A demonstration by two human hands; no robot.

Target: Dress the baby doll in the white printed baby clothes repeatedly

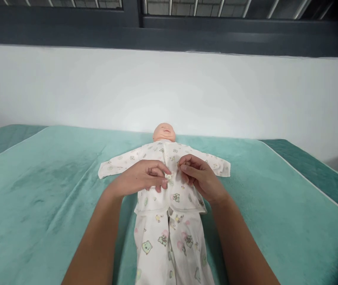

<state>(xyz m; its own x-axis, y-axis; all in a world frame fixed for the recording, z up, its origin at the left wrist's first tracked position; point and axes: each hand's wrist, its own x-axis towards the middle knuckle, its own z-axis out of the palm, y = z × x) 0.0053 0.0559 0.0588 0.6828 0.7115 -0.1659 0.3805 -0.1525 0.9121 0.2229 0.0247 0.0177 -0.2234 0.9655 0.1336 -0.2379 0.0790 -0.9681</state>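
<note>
A baby doll (164, 132) lies on its back on a teal blanket (44, 198), head toward the wall. It wears a white printed shirt (183, 194) and matching trousers (163, 241). My left hand (142, 178) rests on the doll's chest with fingers pinched on the left edge of the shirt's front opening, at a small button. My right hand (200, 176) pinches the opposite edge of the shirt front. Both hands meet at the middle of the chest. The doll's sleeves spread out to either side.
A white wall (169, 91) rises just behind the doll's head, with a dark window frame (169, 35) above it. The blanket spreads wide to both sides; a darker green edge (311, 170) shows at the right.
</note>
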